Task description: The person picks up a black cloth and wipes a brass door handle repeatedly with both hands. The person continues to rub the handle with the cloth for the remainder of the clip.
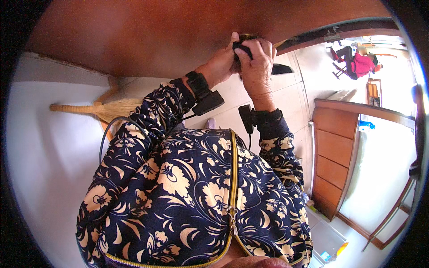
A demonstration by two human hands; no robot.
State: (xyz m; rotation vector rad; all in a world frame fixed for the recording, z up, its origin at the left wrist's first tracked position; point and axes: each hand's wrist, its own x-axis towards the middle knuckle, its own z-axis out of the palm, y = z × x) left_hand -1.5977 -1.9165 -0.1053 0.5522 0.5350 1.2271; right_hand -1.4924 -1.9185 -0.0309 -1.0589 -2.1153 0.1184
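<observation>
Both hands are raised close together at the reddish-brown wooden door [140, 37], near its edge. My left hand [223, 63] is wrapped around a small dark object [242, 48], its thumb pointing up. From the other side, my right hand [258, 58] grips the same object with bent fingers. Just above the fingers shows a brass-coloured round rim [247, 35], perhaps part of a door knob or lock. A flat black piece [282, 69] sticks out to the right behind my right hand; what it belongs to is hidden. The fingers cover most of the held object.
A straw broom [114, 109] leans by the white wall [47, 144] on the left. Pale floor tiles [285, 87] lie below. At right stand a wooden cabinet [335, 150] and a translucent plastic box [326, 238]. Beyond the doorway a person in pink [362, 65] sits.
</observation>
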